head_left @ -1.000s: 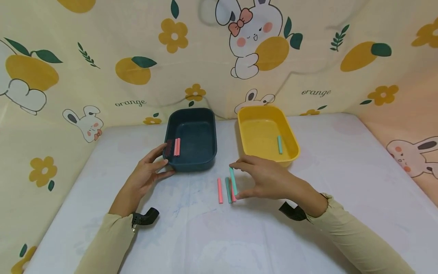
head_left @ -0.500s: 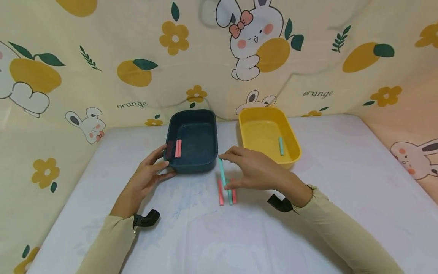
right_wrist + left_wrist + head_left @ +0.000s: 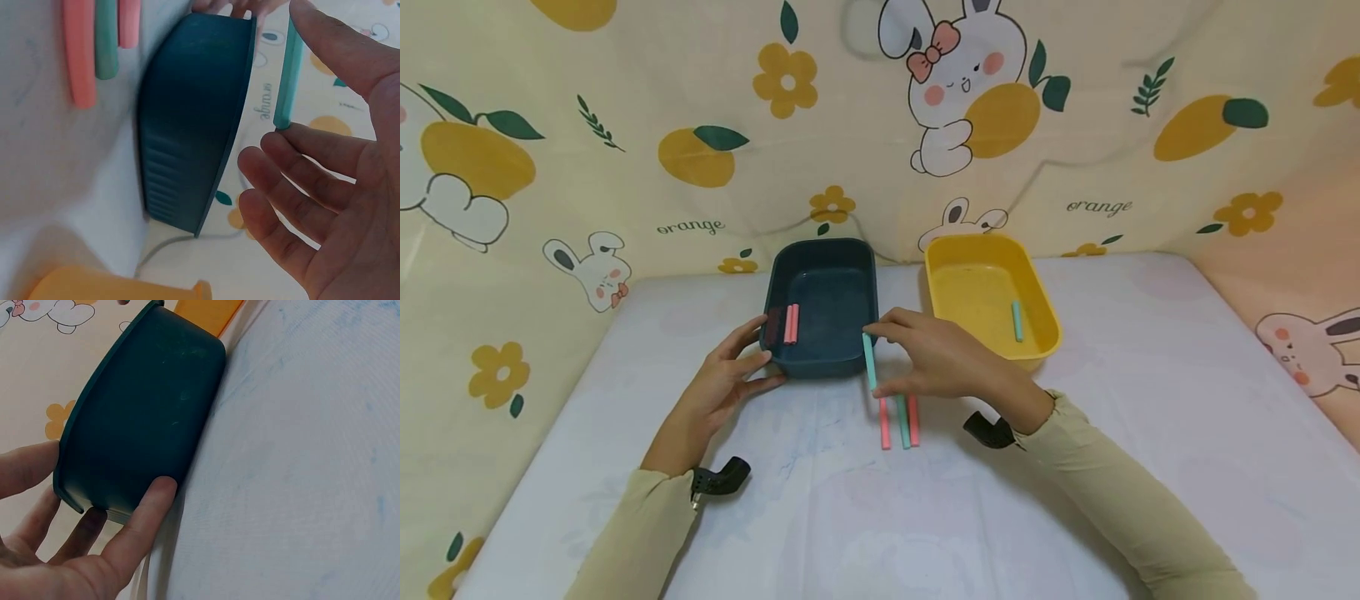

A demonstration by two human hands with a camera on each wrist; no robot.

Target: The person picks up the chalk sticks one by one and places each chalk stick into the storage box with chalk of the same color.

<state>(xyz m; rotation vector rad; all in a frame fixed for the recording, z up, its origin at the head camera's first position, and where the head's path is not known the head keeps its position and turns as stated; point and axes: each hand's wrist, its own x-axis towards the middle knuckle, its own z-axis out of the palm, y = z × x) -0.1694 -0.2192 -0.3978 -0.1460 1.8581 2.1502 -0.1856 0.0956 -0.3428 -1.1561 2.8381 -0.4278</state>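
Observation:
My right hand (image 3: 936,354) pinches a turquoise chalk stick (image 3: 289,75) lengthwise, its ends between thumb and forefinger; the other fingers stay spread. In the head view this stick overlaps the front right corner of the dark blue bin (image 3: 820,367). My left hand (image 3: 722,375) touches that bin from outside at its front left corner; one fairly straight finger (image 3: 147,512) lies along the wall. Two pink chalk sticks (image 3: 792,323) lie inside the bin. On the table below my right hand are two pink sticks (image 3: 885,425) with a turquoise stick (image 3: 903,423) between them.
A yellow bin (image 3: 936,292) stands right of the blue one, holding one turquoise stick (image 3: 1017,321). Both bins stand near the printed backdrop cloth (image 3: 850,125). White cloth with faint blue smears covers the table (image 3: 850,525). Wrist cameras (image 3: 721,477) sit at both cuffs.
My right hand has carried the turquoise stick left and away from me, from above the sticks on the table to the blue bin's front right corner. My left hand has stayed at the bin.

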